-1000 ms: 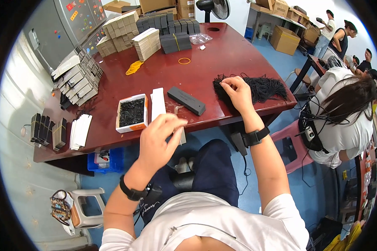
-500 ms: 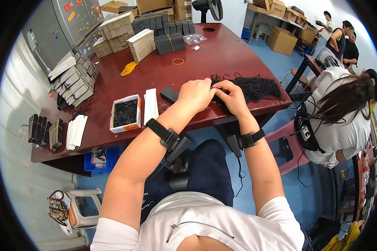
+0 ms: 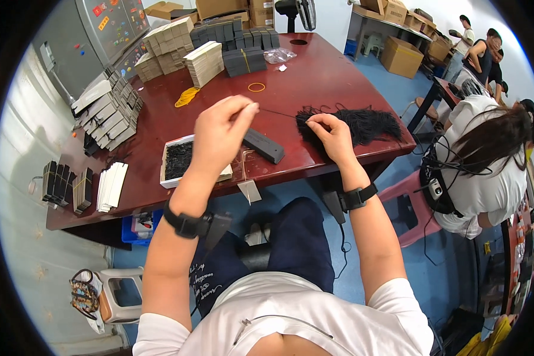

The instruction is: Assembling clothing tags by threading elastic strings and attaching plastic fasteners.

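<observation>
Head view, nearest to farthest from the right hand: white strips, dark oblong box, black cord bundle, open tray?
1. Black cord bundle: beside the right hand.
2. Dark oblong box: to its left.
3. Open tray: farther left.
4. White strips: farther left still.

I get even, bright light, soft glare on the glossy dark-red tabletop (image 3: pixel 338 80) and deep shade beneath it. Toward the black rim, my fisheye view bends the pale pleated curtain (image 3: pixel 32 249) and fringes the white wall (image 3: pixel 518 64) blue.
</observation>
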`<act>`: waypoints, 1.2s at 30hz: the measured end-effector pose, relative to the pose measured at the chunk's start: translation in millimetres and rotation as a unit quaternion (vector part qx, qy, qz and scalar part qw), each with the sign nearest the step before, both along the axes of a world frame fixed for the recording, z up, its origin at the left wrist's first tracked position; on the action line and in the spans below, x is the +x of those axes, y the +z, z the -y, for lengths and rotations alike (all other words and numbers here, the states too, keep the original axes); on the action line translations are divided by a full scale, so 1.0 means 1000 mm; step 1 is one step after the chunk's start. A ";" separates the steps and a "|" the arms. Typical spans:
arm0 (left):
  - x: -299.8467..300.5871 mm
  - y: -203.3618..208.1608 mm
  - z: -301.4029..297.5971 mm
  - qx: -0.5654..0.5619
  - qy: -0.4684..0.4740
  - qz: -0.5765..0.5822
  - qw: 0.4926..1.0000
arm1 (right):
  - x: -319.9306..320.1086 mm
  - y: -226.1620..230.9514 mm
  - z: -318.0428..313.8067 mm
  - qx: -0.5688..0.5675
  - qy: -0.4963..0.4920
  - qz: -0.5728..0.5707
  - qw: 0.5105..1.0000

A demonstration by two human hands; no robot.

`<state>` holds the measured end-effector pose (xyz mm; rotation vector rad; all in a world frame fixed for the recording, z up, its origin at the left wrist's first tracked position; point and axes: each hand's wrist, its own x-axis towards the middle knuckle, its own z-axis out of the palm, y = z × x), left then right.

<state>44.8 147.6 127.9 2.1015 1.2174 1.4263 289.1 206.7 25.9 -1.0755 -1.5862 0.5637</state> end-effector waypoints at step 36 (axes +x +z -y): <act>-0.070 -0.110 0.145 -0.368 -0.150 0.484 0.780 | -0.042 -0.027 0.157 -0.241 0.354 -0.533 0.730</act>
